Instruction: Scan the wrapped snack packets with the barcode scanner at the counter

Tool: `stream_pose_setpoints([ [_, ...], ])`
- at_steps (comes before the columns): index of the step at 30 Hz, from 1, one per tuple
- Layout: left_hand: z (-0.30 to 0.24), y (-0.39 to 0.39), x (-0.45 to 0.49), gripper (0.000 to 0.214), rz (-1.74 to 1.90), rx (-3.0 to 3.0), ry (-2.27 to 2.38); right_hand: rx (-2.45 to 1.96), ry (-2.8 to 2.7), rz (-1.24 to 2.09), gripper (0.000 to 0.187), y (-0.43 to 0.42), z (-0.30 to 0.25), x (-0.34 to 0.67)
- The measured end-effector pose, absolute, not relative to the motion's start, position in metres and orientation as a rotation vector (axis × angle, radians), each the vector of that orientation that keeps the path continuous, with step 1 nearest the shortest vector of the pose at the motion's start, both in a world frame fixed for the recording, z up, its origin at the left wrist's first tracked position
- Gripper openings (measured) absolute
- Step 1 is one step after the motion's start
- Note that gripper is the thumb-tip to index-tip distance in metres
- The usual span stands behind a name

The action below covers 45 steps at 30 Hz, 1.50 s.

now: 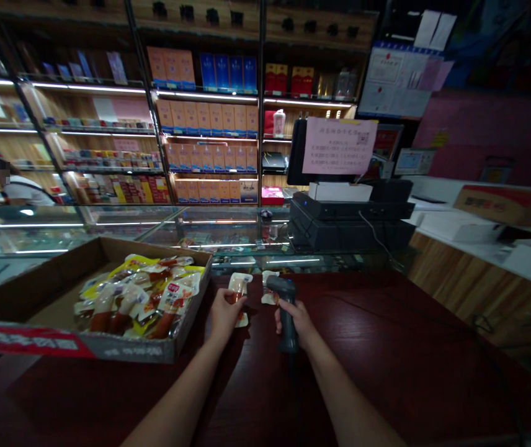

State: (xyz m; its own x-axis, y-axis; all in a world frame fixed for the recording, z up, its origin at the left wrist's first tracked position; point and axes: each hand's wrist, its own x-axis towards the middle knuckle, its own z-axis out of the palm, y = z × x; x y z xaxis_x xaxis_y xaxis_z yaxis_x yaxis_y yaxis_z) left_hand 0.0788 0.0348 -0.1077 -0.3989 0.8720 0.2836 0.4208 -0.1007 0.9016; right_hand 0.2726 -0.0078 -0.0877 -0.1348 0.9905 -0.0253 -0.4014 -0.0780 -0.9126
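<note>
My L hand pinches a snack pkt, on or just above the table (hard to tell), R of the carton; my R hand grips the scanner, 2nd pkt behind. Best keep pkt flat, its print uncovered, scanner square to it.

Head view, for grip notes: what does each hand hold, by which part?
Right hand: the scanner, by its handle. Left hand: a packet, seemingly by its middle.
</note>
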Motion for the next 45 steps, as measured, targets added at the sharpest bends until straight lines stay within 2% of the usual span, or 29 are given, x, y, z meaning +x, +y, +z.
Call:
stream_pose_setpoints([
  [10, -0.108, 0.102, 0.126, 0.026, 1.189, 1.468, 1.871, -1.053, -0.904, 1.385, 0.031, 0.015, -0.052, 0.327],
  [18, -0.100, 0.108, 0.138, 0.017, 1.105, 1.605, 1.910, -1.056, -0.893, 1.355, 0.032, 0.006, -0.053, 0.335],
  [22, -0.091, 0.093, 0.133, 0.016, 1.208, 1.737, 1.881, -1.022, -0.892, 1.382, 0.034, 0.004, -0.054, 0.324],
  [28, -0.055, 0.059, 0.099, 0.015, 1.581, 1.958, 1.731, -0.973, -0.919, 1.482, 0.039, 0.000, -0.056, 0.285],
  [32, -0.020, 0.029, 0.039, 0.020, 1.679, 2.035, 1.924, -0.901, -0.958, 1.547, 0.041, 0.000, -0.058, 0.250],
  [35, -0.005, 0.008, -0.012, 0.032, 1.423, 1.975, 2.297, -0.853, -0.993, 1.581, 0.042, 0.000, -0.061, 0.228],
  [37, -0.004, -0.003, -0.038, 0.033, 1.053, 1.940, 2.507, -0.802, -1.037, 1.621, 0.042, -0.001, -0.065, 0.220],
  [40, -0.009, -0.014, -0.057, 0.032, 0.598, 1.937, 2.580, -0.724, -1.091, 1.682, 0.042, -0.004, -0.074, 0.216],
  [45, -0.016, -0.019, -0.052, 0.035, 0.544, 1.988, 2.536, -0.691, -1.140, 1.723, 0.042, -0.010, -0.089, 0.223],
])
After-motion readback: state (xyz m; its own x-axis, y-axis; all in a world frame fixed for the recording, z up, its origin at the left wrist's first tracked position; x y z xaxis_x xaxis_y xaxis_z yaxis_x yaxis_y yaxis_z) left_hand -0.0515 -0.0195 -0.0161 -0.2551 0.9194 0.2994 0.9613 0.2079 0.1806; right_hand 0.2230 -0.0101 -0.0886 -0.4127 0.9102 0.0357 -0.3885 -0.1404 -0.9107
